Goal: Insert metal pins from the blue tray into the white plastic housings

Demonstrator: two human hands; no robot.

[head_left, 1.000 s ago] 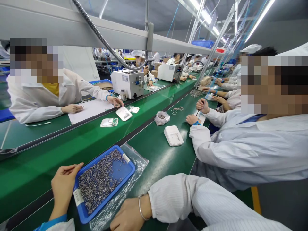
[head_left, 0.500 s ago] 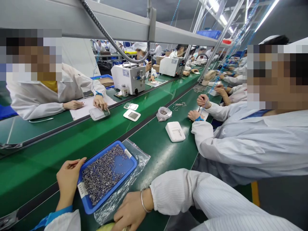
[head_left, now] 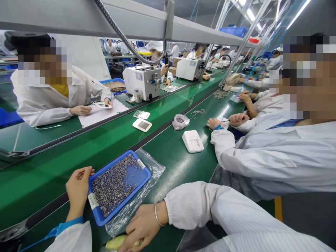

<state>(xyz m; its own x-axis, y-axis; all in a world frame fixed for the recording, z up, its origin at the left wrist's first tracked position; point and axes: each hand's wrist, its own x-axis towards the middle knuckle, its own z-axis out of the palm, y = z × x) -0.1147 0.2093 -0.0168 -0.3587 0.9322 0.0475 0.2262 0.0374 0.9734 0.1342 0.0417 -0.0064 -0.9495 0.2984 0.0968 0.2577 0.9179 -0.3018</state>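
Note:
My left hand (head_left: 77, 189) rests against the left end of a blue tray (head_left: 97, 216) filled with several small grey screws (head_left: 112, 183); its fingers curl over the tray's corner. The tray lies on a clear plastic bag (head_left: 147, 189) on the green bench. My right hand (head_left: 140, 227) lies near the bottom edge, fingers bent down onto a pale yellowish object (head_left: 118, 242) that is partly cut off by the frame. A silver bracelet circles that wrist.
A white device housing (head_left: 193, 141) and a bag of parts (head_left: 180, 121) lie further along the bench. Two white units (head_left: 142, 124) ride the green conveyor (head_left: 78, 154). A co-worker's sleeve (head_left: 262, 157) fills the right; another person sits opposite. A white machine (head_left: 141, 83) stands behind.
My right hand has come down onto the pale yellowish object, which shows more now. The person opposite has pulled a unit off the conveyor onto the white sheet. The view has shifted slightly.

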